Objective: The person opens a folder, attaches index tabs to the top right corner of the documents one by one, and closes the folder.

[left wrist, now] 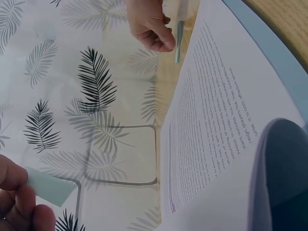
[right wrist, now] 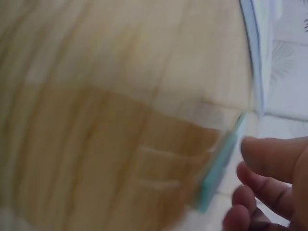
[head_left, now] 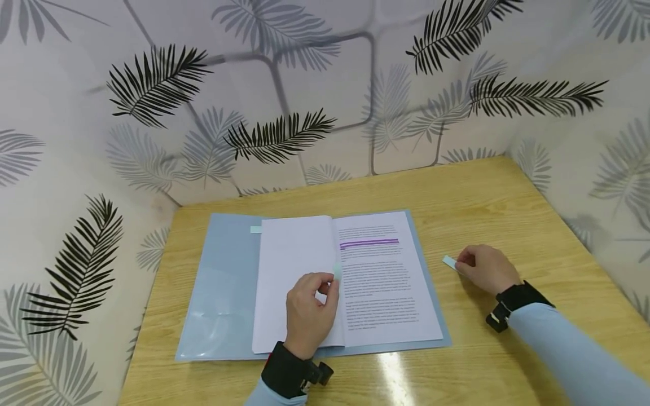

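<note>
Wood-grain table [head_left: 508,220], backed by a leaf-print backdrop [head_left: 315,84], carried the work. Green strip [head_left: 337,271] was located at the fingertips of the left hand [head_left: 311,304], over the document [head_left: 378,304]; thumb and finger pinched the strip. Tab pad [head_left: 449,261] was located right of the folder [head_left: 218,293], at the fingertips of the right hand [head_left: 487,268]. Right-hand fingers were curled; whether they gripped the pad could not be determined. The open blue folder contained the document, opened, with purple lines [head_left: 369,243] across the text and a green tab [head_left: 255,229] projecting from its left edge.
</note>
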`<state>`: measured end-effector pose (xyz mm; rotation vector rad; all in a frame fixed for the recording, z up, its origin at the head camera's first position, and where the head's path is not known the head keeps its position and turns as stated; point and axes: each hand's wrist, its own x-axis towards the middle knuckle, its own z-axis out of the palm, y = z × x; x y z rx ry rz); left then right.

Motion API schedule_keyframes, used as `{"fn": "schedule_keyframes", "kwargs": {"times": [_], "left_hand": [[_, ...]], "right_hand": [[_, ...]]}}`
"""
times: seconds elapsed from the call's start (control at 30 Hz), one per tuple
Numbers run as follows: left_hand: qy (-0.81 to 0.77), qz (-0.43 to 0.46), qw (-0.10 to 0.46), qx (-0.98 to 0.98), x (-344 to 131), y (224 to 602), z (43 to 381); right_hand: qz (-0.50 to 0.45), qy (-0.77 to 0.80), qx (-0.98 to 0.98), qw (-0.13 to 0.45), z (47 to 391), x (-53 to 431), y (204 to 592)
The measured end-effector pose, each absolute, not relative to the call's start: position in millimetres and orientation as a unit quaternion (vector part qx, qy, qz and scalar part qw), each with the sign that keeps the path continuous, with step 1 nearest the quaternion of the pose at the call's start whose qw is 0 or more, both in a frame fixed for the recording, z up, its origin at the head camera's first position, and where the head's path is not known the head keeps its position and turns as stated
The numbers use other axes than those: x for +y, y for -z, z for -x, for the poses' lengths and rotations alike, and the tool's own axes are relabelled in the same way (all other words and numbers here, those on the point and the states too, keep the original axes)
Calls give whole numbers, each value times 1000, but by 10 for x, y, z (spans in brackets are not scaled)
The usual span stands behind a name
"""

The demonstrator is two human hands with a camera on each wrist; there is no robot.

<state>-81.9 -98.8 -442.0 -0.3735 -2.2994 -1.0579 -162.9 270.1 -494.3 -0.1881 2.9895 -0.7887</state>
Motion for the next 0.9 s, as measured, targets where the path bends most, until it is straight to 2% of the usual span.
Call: {"fn": "schedule_keyframes", "kwargs": {"times": [0.13, 0.4, 0.53, 0.7, 0.9], "left_hand": [[406, 149, 279, -857, -982, 4424, 823], [456, 180, 232, -840, -888, 4410, 893], [498, 209, 191, -820, -809, 4405, 936], [523, 241, 162, -801, -733, 4423, 958], [523, 261, 169, -794, -723, 4433, 971]], "right_hand": [[82, 279, 957, -13, 1565, 2504, 4857], [205, 439, 874, 36, 1385, 1789, 4557], [236, 538, 800, 118, 1351, 1476, 4499], [214, 651, 686, 245, 1323, 1252, 4510], [204, 747, 551, 311, 1264, 1201, 4538]]}}
